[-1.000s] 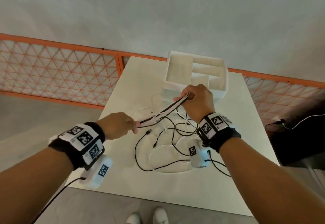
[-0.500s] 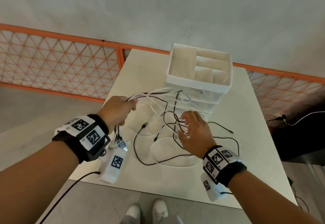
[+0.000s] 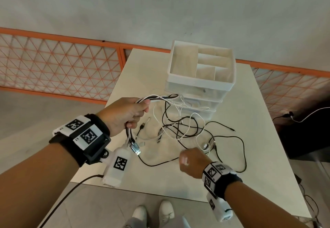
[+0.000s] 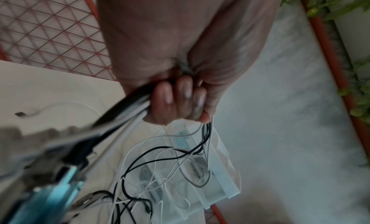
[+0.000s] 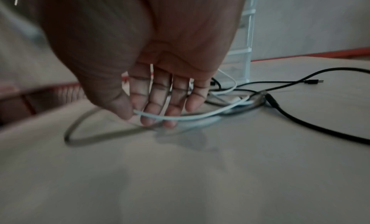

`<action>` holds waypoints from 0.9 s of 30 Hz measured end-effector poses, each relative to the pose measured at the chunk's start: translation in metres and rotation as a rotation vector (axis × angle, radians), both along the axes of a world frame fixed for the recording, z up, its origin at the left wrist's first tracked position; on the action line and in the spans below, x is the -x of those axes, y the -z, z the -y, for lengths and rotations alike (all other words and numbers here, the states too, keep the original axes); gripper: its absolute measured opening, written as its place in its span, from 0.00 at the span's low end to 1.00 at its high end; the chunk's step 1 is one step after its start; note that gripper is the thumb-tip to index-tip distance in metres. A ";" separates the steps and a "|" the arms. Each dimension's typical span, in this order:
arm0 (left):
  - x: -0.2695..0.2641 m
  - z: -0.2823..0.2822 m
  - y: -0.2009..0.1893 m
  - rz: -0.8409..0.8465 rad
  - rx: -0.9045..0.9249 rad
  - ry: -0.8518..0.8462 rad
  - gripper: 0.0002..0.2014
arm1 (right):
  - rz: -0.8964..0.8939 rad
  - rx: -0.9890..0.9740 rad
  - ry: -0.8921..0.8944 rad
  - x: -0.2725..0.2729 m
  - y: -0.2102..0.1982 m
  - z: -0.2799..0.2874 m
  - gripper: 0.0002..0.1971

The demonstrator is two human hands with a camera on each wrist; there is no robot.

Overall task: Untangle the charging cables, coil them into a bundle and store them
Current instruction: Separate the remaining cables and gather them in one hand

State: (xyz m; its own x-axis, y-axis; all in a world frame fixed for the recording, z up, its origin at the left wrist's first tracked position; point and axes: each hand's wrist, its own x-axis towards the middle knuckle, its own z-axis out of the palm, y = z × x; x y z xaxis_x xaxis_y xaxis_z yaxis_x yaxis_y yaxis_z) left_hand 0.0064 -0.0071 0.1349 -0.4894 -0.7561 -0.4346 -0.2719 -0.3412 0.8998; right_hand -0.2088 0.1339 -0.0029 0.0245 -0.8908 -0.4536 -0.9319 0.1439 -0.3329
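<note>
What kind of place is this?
Probably an indoor data-collection workspace, not a home desk: a bare white table against a plain wall, orange mesh fencing behind it, a white drawer organizer, and tangled charging cables.

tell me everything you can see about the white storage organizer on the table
The white storage organizer stands upright at the far side of the table, near the wall. Its open top tray is split by dividers into one large compartment and several smaller ones, all apparently empty. Below sit stacked translucent plastic drawers, closed, with contents only faintly visible. Loops of the tangled cables lie against its front base; neither hand touches it.
</note>
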 end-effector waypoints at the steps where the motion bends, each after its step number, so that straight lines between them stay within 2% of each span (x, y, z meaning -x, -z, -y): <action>1: 0.001 0.000 0.001 -0.007 0.003 0.017 0.13 | 0.091 0.072 0.042 0.001 -0.008 0.006 0.05; 3: 0.005 -0.001 0.002 -0.015 0.043 0.018 0.13 | 0.259 0.260 0.173 0.004 -0.036 0.022 0.05; 5: 0.012 -0.002 0.003 -0.029 0.117 -0.008 0.13 | 0.330 0.417 0.224 0.007 -0.069 0.037 0.06; 9: 0.023 -0.001 0.005 -0.059 0.245 -0.032 0.13 | 0.393 0.515 0.185 0.009 -0.127 0.052 0.08; 13: 0.027 0.002 0.005 -0.062 0.292 -0.012 0.12 | 0.457 0.621 0.205 0.010 -0.163 0.055 0.06; 16: 0.027 -0.002 0.003 -0.131 0.229 0.039 0.14 | 0.532 0.726 0.311 0.017 -0.175 0.057 0.06; 21: 0.025 -0.003 0.000 -0.226 0.058 0.024 0.13 | 0.637 0.891 0.467 0.029 -0.173 0.059 0.05; 24: 0.021 -0.002 -0.001 -0.201 0.062 0.062 0.13 | 0.634 0.916 0.549 0.040 -0.165 0.059 0.06; 27: 0.014 0.004 -0.009 -0.139 0.172 0.036 0.14 | 0.568 0.806 0.599 0.058 -0.150 0.057 0.06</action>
